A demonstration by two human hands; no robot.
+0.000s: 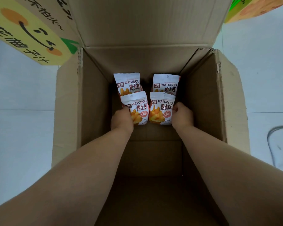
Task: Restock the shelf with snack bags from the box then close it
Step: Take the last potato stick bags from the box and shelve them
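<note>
Left hand (122, 119) grips the left edge of the near-left snack bag (138, 110), fingers curled. Right hand (182, 117) pinches the right edge of the near-right snack bag (161, 110). Two further bags (128, 83) lie just beyond, all inside the open cardboard box (201, 98). A yellow carton (28, 33) stands far left.

yellow printed carton (23, 30) upper left; orange-printed carton (255, 8) upper right; grey cable (269, 149) on white floor (20, 128).

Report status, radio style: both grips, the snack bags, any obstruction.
Left grip holds near-left bag, right grip holds near-right bag. Far-left bag, far-right bag behind them. Box flaps up, way out clear.
</note>
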